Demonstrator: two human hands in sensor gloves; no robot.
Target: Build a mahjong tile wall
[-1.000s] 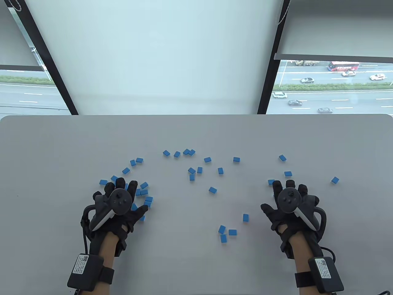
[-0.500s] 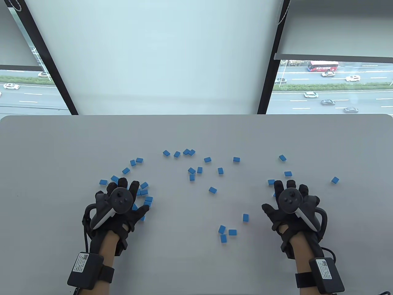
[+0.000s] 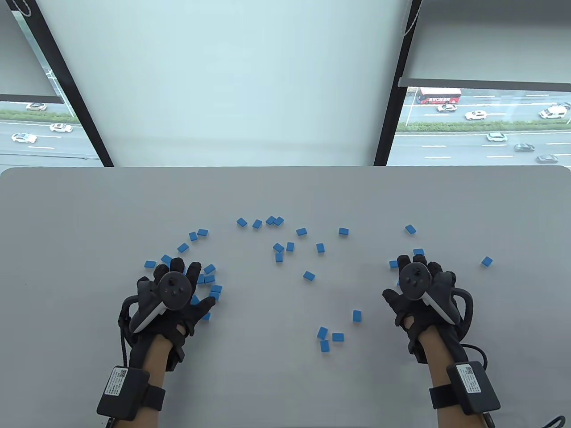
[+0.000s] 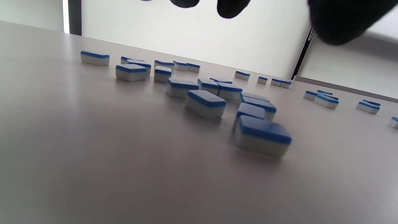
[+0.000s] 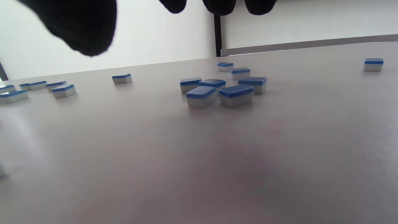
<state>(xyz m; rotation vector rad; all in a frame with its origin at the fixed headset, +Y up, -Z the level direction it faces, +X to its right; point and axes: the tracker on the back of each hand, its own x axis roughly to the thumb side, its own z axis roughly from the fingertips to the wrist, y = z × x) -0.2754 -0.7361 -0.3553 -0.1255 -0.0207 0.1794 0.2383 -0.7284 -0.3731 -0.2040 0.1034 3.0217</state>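
Note:
Several blue-backed, white-bodied mahjong tiles (image 3: 308,276) lie scattered face down over the grey table (image 3: 285,191). My left hand (image 3: 178,285) hovers spread over a cluster of tiles (image 3: 209,280) at the left; the left wrist view shows that cluster (image 4: 205,102) below the fingertips (image 4: 231,7), untouched. My right hand (image 3: 412,278) hovers with straight fingers over a small group of tiles (image 3: 393,264) at the right. In the right wrist view this group (image 5: 224,91) lies on the table below the fingertips (image 5: 219,7). Neither hand holds a tile.
Three tiles (image 3: 329,339) lie near the front centre, one more (image 3: 357,315) just beyond them. A lone tile (image 3: 486,261) sits far right. A loose row of tiles (image 3: 267,221) lies toward the middle back. A window with a road is behind the table.
My right hand has shifted slightly forward and left, over the tiles at the right. The left hand has stayed nearly still. No tile has moved.

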